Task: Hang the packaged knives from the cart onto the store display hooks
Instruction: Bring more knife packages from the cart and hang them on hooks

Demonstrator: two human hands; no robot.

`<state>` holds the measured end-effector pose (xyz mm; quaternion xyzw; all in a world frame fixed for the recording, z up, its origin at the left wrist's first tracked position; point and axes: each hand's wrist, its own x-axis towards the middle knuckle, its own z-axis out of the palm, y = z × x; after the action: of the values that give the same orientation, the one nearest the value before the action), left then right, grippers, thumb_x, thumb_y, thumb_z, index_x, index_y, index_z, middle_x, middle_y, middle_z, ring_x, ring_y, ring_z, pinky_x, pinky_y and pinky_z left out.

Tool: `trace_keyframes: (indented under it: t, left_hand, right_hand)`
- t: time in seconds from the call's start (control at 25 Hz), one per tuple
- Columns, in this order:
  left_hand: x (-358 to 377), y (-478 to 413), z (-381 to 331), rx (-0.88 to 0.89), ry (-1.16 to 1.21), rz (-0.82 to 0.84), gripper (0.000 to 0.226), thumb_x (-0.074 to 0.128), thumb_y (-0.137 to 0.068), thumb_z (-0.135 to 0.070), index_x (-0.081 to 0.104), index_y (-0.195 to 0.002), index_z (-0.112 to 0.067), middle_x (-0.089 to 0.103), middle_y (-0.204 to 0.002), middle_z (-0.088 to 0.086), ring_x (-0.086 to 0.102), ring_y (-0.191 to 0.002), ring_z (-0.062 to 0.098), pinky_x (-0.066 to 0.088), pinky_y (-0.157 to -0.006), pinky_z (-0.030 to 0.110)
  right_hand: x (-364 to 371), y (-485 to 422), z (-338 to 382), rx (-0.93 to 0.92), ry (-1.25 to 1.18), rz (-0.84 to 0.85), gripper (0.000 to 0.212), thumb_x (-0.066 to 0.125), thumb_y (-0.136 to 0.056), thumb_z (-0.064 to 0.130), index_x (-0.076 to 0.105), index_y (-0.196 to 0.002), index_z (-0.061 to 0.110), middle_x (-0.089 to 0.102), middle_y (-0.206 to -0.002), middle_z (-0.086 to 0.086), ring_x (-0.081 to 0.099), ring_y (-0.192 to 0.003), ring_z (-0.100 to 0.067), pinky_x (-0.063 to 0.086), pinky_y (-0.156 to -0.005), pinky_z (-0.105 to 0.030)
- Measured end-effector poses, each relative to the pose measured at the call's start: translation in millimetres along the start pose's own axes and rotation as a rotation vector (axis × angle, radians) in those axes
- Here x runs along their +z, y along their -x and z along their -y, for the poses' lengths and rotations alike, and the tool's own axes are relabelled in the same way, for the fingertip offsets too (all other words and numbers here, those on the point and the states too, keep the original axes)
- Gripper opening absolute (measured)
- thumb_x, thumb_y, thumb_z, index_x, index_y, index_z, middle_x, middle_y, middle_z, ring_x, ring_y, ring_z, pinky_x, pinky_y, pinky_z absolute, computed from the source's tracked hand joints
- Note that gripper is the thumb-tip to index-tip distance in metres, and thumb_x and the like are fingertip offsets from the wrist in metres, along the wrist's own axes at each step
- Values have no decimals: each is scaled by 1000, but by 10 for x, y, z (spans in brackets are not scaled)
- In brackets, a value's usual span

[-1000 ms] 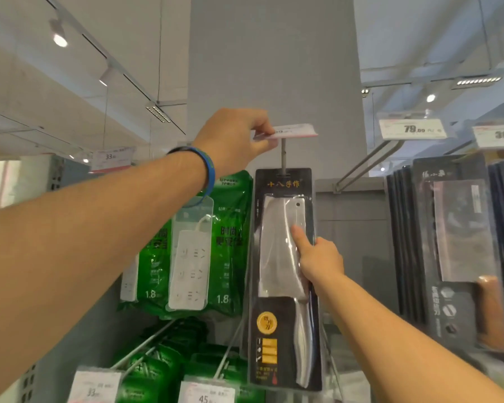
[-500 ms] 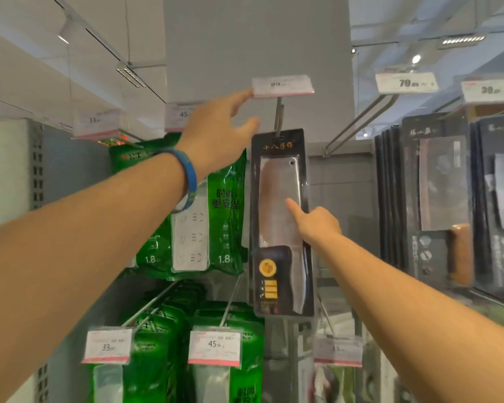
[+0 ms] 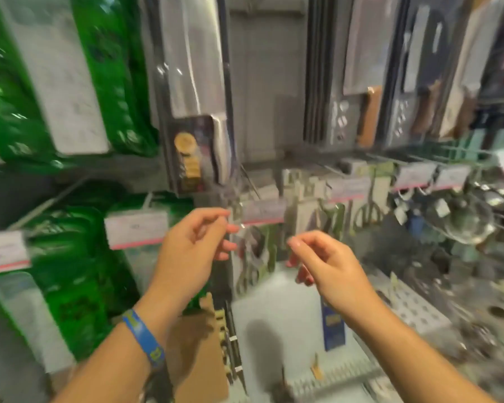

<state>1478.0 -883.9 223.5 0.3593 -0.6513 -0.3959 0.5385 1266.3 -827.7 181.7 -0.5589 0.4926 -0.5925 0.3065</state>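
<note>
A packaged cleaver (image 3: 197,91) in a black card with a gold sticker hangs on the display at upper centre, blurred by camera motion. Both hands are below it and hold nothing. My left hand (image 3: 194,250), with a blue wristband, has loosely curled fingers. My right hand (image 3: 322,261) is beside it, fingers also loosely curled. More packaged knives (image 3: 361,71) hang in rows at the upper right.
Green power-strip packages (image 3: 44,82) fill the left side. Price tags (image 3: 136,229) sit on hook ends across the middle. Scissors and small kitchen tools (image 3: 367,205) hang on the lower right hooks. A brown cardboard piece (image 3: 197,341) and pale surface lie below the hands.
Both hands have let go of the hung cleaver and price tag and dropped below it. The view has swung downward, with strong blur.
</note>
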Motion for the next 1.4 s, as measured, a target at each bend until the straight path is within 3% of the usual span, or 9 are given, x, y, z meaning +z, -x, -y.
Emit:
trace_keyframes:
  t: [0.16,0.32,0.44,0.56,0.6,0.72,1.0,1.2,1.4]
  left_hand:
    - [620,834,1082,-407,13,323,12,57,-100,-15,69,-100,-15,77,-84,-3,68,-66,6,52,-55,17]
    - [1228,1728,2050,-754,-26,641,13,58,-101,-18,70,-96,-13,74,-82,0,62,-55,6,47,-60,31]
    - [1661,2280,2442,-814,-93,883,19,61,-95,-33,71,-97,-16,76,-89,1,69,-62,7,49,-63,30]
    - [2156,2834,2496,-883,-59,1046,18,67,-85,-29,69,-96,-15,75,-86,6,56,-43,6,37,-52,25]
    - [2314,3027,2472,-875,-77,1098,10,65,-92,-24,68,-96,-15,75,-85,7,49,-38,4,33,-46,22]
    - [2760,3583,2273,-784,-210,1267,20,50,-104,-15,68,-97,-11,75,-74,2,39,-31,4,26,-33,12]
    - [3691,5258,1348,-537,-385,1726,22,50,-104,-21,71,-100,-14,78,-85,2,44,-42,7,27,-41,17]
    - [4330,6658,644,-299,-464,2046,22,49,-103,-28,70,-103,-20,78,-91,-3,48,-50,10,34,-52,25]
    - [4583,7421,287,-130,-560,2218,23,49,-103,-30,70,-104,-21,77,-88,-8,52,-48,7,36,-49,23]
  right_hand:
    - [-508,1312,-810,367,12,-191,15,62,-98,28,72,-93,18,71,-75,-3,58,-53,-14,45,-51,-19]
    - [-885,2801,-1364,738,87,-433,15,59,-102,22,69,-96,12,71,-77,-3,58,-55,-15,44,-53,-22]
    - [-1082,3968,-1439,963,129,-606,19,59,-102,29,69,-100,13,73,-79,1,61,-59,-14,45,-57,-25]
    - [-1150,5013,-1254,1108,119,-848,22,57,-103,31,69,-100,14,72,-82,-1,62,-61,-14,45,-58,-25]
    - [-1136,5307,-1191,1134,106,-931,22,56,-104,31,69,-100,13,72,-83,-3,61,-61,-13,45,-57,-25]
    - [-1045,6137,-1018,1191,71,-1188,21,55,-104,29,70,-100,14,72,-82,-3,61,-59,-11,46,-53,-19]
    - [-826,8068,-532,1218,-96,-1658,22,57,-103,33,73,-93,22,76,-79,1,63,-58,-13,47,-59,-31]
    - [-756,9075,-283,1178,-126,-1816,22,57,-102,37,72,-92,25,76,-82,3,66,-62,-12,55,-66,-37]
    - [-714,9503,-165,1205,-110,-1915,20,54,-101,46,68,-93,35,73,-82,16,68,-69,-5,54,-63,-24]
